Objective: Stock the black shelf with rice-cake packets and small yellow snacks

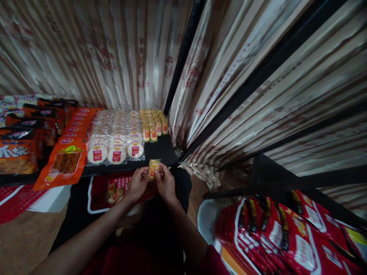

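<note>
Between the fingertips of my left hand [139, 184] and my right hand [166, 184] is a small yellow wrapped snack [154, 169] with a red label. Both hands pinch it, one at each side, just in front of the black shelf [161, 149]. Rows of similar yellow wrapped snacks [153, 131] stand on the shelf beyond my hands. Left of them are rows of round white rice crackers [116, 154] in clear wrappers. Below my left hand, a red basket [96, 193] with a white rim holds a few wrapped pieces [115, 193].
Orange snack packs [64, 156] and orange-and-black bags [17, 151] fill the shelf's left side. At lower right, a basket holds several red bags [286, 229], beside a pale stool [207, 219]. Dark frame bars [246, 91] cross the pleated curtain [114, 49].
</note>
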Available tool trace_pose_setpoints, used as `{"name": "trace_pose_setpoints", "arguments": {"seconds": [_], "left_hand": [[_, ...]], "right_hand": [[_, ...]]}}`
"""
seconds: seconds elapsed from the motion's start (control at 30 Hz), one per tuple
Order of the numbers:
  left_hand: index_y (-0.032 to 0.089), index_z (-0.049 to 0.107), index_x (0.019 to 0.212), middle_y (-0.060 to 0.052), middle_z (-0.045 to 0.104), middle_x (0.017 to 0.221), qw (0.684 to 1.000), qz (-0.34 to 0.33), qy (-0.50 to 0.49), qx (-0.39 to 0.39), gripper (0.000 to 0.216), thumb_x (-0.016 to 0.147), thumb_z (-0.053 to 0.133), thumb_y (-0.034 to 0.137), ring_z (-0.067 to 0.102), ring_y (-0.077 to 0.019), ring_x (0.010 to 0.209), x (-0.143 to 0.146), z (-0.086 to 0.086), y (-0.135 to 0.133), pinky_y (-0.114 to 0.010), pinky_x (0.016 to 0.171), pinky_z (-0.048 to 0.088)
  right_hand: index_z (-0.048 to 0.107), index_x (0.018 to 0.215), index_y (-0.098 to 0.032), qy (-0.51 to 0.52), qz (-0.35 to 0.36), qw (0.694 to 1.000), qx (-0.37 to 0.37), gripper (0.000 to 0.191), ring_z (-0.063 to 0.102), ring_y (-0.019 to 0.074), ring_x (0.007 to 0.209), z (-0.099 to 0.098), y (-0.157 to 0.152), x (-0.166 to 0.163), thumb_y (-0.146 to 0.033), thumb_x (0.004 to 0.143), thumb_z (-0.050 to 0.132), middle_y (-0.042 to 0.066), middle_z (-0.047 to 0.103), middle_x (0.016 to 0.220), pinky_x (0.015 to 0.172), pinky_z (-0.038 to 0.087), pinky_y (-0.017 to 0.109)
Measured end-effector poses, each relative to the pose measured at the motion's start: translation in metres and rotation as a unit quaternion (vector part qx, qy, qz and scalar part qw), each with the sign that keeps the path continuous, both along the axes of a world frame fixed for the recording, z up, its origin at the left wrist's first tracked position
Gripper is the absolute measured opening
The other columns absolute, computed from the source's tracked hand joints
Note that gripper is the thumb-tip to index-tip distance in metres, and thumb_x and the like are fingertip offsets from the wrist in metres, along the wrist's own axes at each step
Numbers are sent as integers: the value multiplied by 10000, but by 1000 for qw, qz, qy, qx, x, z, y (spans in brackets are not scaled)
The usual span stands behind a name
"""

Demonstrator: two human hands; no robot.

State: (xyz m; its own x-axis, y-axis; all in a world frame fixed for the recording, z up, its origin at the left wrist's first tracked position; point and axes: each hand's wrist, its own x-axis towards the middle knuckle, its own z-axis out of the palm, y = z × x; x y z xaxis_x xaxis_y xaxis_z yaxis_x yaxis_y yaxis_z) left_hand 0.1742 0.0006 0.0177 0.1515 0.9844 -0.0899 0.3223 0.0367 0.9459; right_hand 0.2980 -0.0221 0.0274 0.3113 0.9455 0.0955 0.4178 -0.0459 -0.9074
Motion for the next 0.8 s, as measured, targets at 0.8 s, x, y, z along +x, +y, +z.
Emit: {"name": "trace_pose_setpoints", "arguments": {"seconds": [0.8], "left_hand": [[159,661,957,-70,688,948,998,1,58,2,259,784,474,110,619,-170,868,51,23,60,-291,837,463]], "right_hand": [[584,1198,-199,-139,-63,988,26,400,567,209,911,6,63,25,-225,805,515,98,591,1024,884,474,371]]}}
